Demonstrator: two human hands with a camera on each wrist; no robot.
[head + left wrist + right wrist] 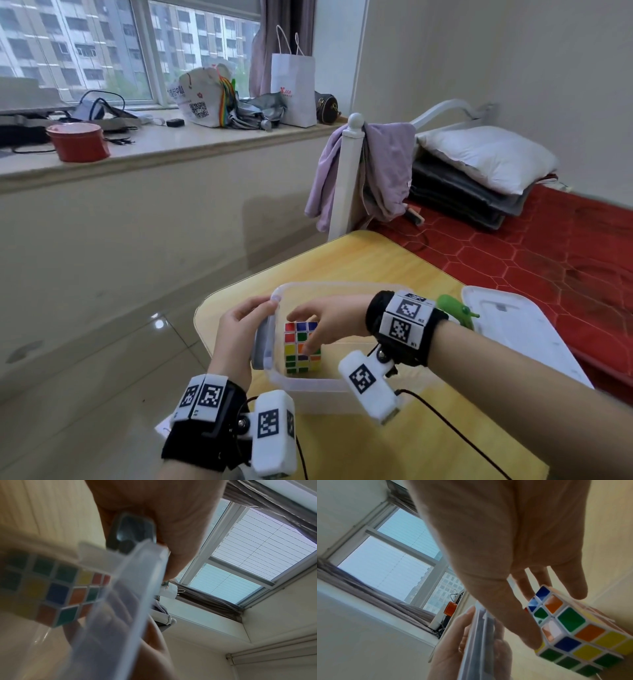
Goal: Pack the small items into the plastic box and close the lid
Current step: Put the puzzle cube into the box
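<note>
Both grips busy — right grip (329,322) pinches puzzle cube (295,356) with thumb and fingertips, cube low inside plastic box (342,286), by its left wall. Other side, left grip (239,329) clamps that wall's rim, grey flat thing (262,342) pressed against outside. Best now: set cube flat in corner, let go softly — leave room for green toy (452,305). Box lid (513,329) lies at right edge of worktop (359,260).

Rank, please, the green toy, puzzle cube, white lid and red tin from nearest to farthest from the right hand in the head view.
1. Puzzle cube: touching the right hand, inside the plastic box.
2. Green toy: just past the wrist.
3. White lid: farther right.
4. Red tin: far left, on the windowsill.
</note>
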